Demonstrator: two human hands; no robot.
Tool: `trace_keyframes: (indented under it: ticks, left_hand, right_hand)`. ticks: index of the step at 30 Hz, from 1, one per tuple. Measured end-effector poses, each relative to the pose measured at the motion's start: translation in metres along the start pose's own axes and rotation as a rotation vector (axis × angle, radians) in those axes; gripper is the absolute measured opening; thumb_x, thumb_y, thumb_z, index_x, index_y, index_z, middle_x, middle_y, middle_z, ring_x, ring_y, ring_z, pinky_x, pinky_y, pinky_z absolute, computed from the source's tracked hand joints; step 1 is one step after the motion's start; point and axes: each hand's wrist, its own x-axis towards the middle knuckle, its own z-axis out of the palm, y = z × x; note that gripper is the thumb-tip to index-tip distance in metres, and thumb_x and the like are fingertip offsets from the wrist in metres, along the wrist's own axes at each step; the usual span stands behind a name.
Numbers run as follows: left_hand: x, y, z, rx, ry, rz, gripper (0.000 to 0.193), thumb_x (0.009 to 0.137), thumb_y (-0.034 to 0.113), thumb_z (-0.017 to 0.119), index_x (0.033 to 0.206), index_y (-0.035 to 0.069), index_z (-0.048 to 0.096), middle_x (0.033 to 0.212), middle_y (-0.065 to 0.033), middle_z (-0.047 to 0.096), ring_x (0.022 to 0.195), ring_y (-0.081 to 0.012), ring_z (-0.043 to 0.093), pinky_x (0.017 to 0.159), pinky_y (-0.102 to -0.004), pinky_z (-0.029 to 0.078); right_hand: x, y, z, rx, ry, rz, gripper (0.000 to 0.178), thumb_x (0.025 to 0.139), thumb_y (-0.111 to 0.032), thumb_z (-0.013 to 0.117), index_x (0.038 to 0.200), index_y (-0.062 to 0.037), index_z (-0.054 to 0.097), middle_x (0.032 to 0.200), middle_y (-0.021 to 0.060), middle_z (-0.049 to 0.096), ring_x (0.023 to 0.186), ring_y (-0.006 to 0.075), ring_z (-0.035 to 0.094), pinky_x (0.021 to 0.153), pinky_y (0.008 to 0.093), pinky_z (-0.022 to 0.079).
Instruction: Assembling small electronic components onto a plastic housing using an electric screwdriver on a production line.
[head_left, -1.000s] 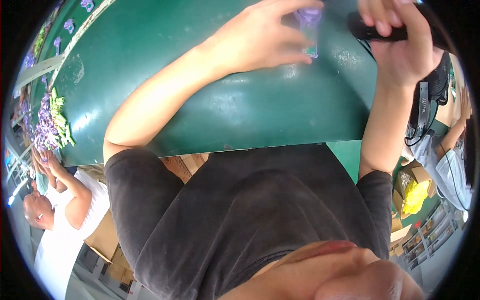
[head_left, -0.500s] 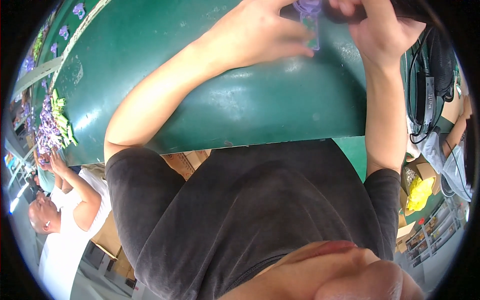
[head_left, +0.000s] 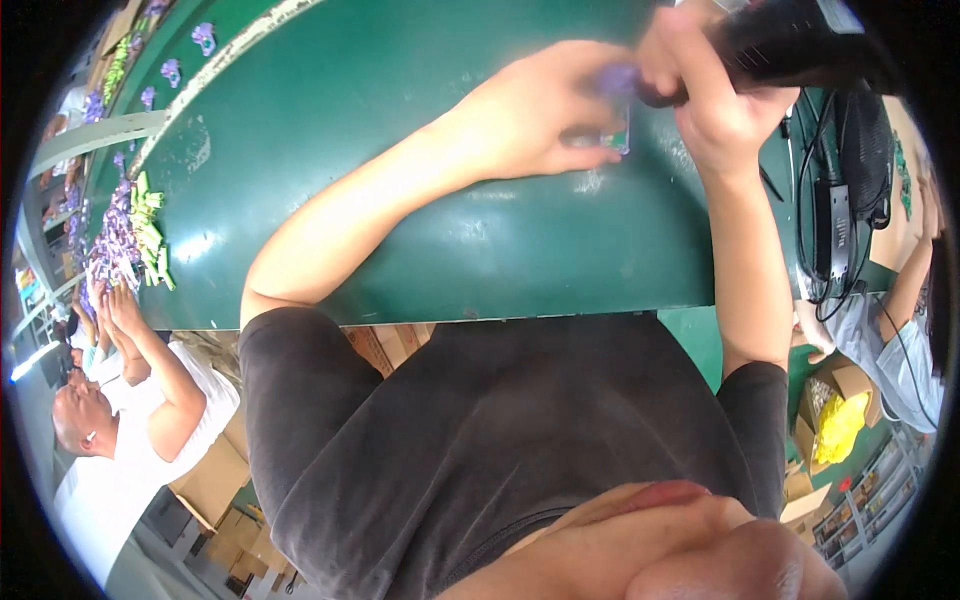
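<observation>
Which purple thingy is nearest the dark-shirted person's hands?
The blurred purple piece by the left hand, beside the black object; the other purple pieces are at the picture's far left.

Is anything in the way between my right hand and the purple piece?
Only the black tool held in your right hand: its end shows between that hand and the purple piece in your left hand. Blur hides whether tool and piece touch.

Black cables (head_left: pixel 812 180) lie beside a dark adapter (head_left: pixel 832 228) at the right end of the green tabletop (head_left: pixel 500 250). Beyond it, an open carton (head_left: pixel 855 382) holds a yellow bundle (head_left: pixel 840 428), near a person in pale blue (head_left: pixel 890 360). At far left are a person in white (head_left: pixel 185 410), brown cardboard (head_left: pixel 212 482) and a lit tube lamp (head_left: pixel 36 361).
</observation>
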Motion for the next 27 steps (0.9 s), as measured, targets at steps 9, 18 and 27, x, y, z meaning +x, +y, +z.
trace_keyframes:
  ticks: [9, 18, 27]
  left_hand:
    - [0.066, -0.108, -0.112, 0.236, 0.052, -0.369, 0.047, 0.081, 0.023, 0.076, 0.122, 0.005, 0.064, 0.134, -0.0218, 0.056, 0.121, -0.0378, 0.060, 0.104, -0.0436, 0.050]
    - [0.093, -0.186, -0.104, 0.506, -0.002, -0.090, 0.022, 0.090, 0.020, 0.073, 0.106, 0.005, 0.070, 0.111, -0.0188, 0.064, 0.108, -0.0386, 0.060, 0.094, -0.0459, 0.050]
    - [0.092, -0.141, -0.073, 0.404, 0.029, -0.040, 0.012, 0.090, 0.008, 0.068, 0.102, 0.004, 0.070, 0.098, -0.0176, 0.071, 0.095, -0.0373, 0.070, 0.085, -0.0446, 0.057]
  right_hand:
    - [0.010, 0.020, -0.020, -0.144, -0.112, -0.098, 0.036, 0.092, 0.006, 0.066, 0.125, 0.0004, 0.052, 0.067, -0.0006, 0.058, 0.054, 0.0095, 0.053, 0.052, 0.0261, 0.041]
    - [0.006, 0.016, -0.025, -0.026, -0.116, -0.044, 0.038, 0.090, 0.004, 0.071, 0.123, -0.0019, 0.053, 0.078, -0.0008, 0.061, 0.061, 0.0070, 0.057, 0.056, 0.0243, 0.046]
    - [0.014, -0.021, -0.033, 0.082, -0.051, -0.279, 0.041, 0.093, 0.010, 0.065, 0.129, -0.0001, 0.049, 0.074, 0.0000, 0.061, 0.057, 0.0078, 0.055, 0.052, 0.0237, 0.045]
